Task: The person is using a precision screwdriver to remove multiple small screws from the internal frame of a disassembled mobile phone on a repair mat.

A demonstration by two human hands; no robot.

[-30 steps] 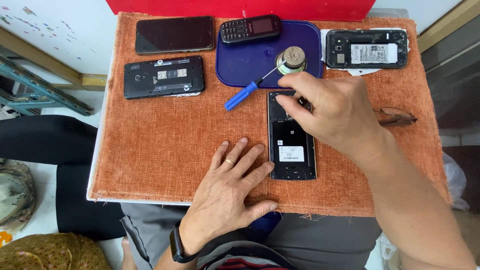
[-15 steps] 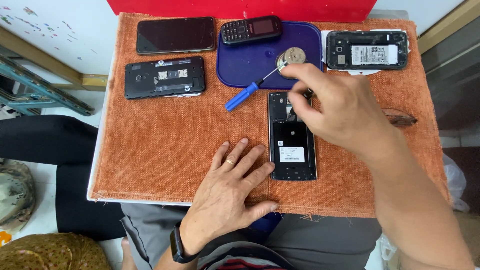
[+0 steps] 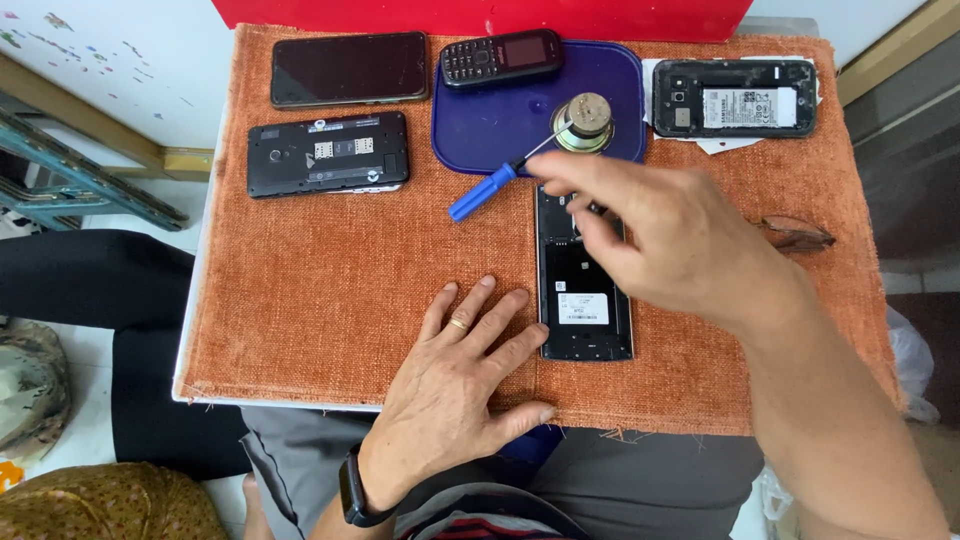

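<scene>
A black phone with its back cover off [image 3: 585, 310] lies upright on the orange cloth [image 3: 330, 280]. My right hand [image 3: 670, 240] hovers over its upper end with thumb and fingers bent together; anything between them is hidden. My left hand [image 3: 455, 390], with a ring on it, rests flat on the cloth, fingers spread, fingertips at the phone's left edge. A blue-handled screwdriver [image 3: 482, 192] lies just left of my right fingertips, its tip towards a round metal disc [image 3: 585, 122] on a blue lid [image 3: 490, 120].
A keypad phone [image 3: 500, 57] sits on the lid's far edge. A black smartphone [image 3: 348, 68] and an opened phone [image 3: 325, 153] lie at the left, another opened phone [image 3: 735, 97] at the far right. A small brown object [image 3: 795, 235] lies by the right edge.
My right hand has drawn back from the round metal disc and come down over the top of the opened phone. My left hand has stayed flat on the cloth.
</scene>
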